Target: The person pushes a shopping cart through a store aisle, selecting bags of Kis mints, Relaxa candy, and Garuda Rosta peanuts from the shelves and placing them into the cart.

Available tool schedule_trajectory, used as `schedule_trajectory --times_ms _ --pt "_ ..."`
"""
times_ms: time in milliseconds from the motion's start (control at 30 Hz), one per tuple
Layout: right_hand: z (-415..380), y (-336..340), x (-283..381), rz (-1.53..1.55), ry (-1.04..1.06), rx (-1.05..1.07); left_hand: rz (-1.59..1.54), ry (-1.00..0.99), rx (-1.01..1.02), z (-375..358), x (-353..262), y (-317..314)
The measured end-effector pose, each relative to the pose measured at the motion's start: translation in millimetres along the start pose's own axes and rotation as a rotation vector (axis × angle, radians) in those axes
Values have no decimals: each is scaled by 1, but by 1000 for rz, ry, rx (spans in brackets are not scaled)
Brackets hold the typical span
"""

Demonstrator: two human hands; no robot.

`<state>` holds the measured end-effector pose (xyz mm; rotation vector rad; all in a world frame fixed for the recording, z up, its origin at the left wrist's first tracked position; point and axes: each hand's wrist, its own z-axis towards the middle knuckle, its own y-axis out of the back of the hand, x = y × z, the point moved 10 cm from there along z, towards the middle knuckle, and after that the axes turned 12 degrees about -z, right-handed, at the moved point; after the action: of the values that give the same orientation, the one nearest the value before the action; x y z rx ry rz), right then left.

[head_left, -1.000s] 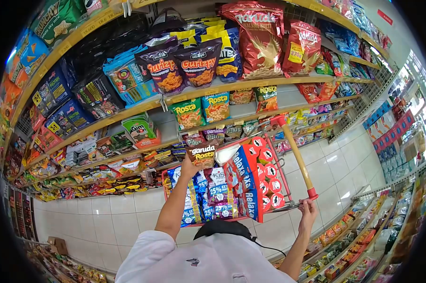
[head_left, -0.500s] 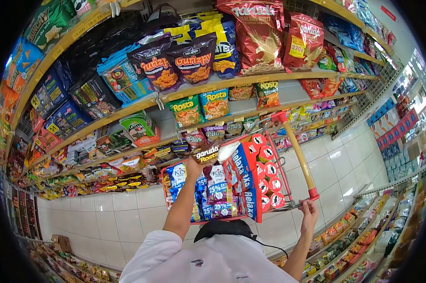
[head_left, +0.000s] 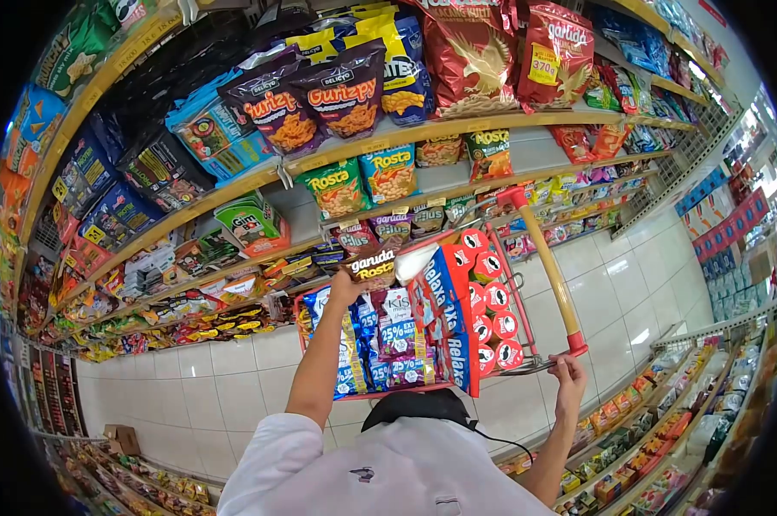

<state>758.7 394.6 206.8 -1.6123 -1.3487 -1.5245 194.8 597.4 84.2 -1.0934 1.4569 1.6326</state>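
In my left hand [head_left: 345, 289] is a brown Garuda Rosta snack packet [head_left: 373, 266], gripped by its left side above the shopping cart. My right hand [head_left: 567, 378] is closed at the cart's metal frame [head_left: 530, 367], close to the red end of its yellow handle [head_left: 548, 267]. Inside the cart lie blue and purple Kis candy bags [head_left: 397, 340], blue-and-red Relaxa bags [head_left: 457, 344] and several red-lidded Pringles cans [head_left: 505, 323]. A white packet [head_left: 414, 264] lies next to the brown packet.
Shelves [head_left: 457, 125] of snacks curve ahead, with green and blue Rosta packets [head_left: 388, 175], Gurizpy bags [head_left: 345, 95] and red Garuda bags [head_left: 470, 60]. Behind me on the right runs another stocked shelf [head_left: 664, 413]. A cardboard box [head_left: 122, 439] stands at lower left on the tiled floor [head_left: 191, 404].
The brown Rosta packet and my left hand are slightly lower and to the left. The shelves appear a little higher in view. My right hand stays by the cart handle.
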Motion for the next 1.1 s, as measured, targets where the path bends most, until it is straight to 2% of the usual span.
schedule_trajectory --times_ms 67,200,267,300,333,400,433,467,533,567,633,700,767,833,900,967,1033,1067,1100 --pt "1 0 0 2 -2 -1 1 -29 33 1 -20 3" --pt "3 0 0 -6 2 28 47 56 87 1 -30 3" --pt "3 0 4 -12 0 36 25 71 37 2 -3 0" --pt "3 -1 6 -47 -40 68 -134 41 14 2 5 -4" --pt "3 -4 9 -81 -79 99 -269 66 -22 -12 -29 1" --pt "2 -9 29 -185 -101 138 -176 -54 -125 -20 -32 12" --pt "2 -15 37 -289 -129 180 -54 32 -149 -27 -33 17" --pt "4 -20 47 -290 -127 181 -55 32 -151 -33 -43 18" --pt "12 -48 74 -290 -31 311 -131 -84 -222 -48 -57 27" --pt "20 -64 83 -256 52 371 -67 -99 -260 -56 -46 30" --pt "30 -103 123 -280 202 442 -39 -44 -280 -75 -39 35" --pt "52 -143 146 -395 438 513 -9 5 -301 -98 -40 42" --pt "74 -180 186 -441 592 477 -193 74 -371 -132 -41 53" --pt "114 -227 203 -484 842 454 -198 90 -412 -165 -33 64" --pt "145 -268 226 -466 931 460 -221 131 -479 -203 -26 80" --pt "170 -303 250 -504 1324 190 -275 183 -561 -243 -28 95" --pt "185 -330 274 -671 1373 68 -241 247 -661 -289 -31 109" --pt "196 -343 286 -659 1380 83 -172 282 -710 -313 -31 116" --pt "224 -367 283 -887 1225 176 -152 304 -744 -339 -28 120"
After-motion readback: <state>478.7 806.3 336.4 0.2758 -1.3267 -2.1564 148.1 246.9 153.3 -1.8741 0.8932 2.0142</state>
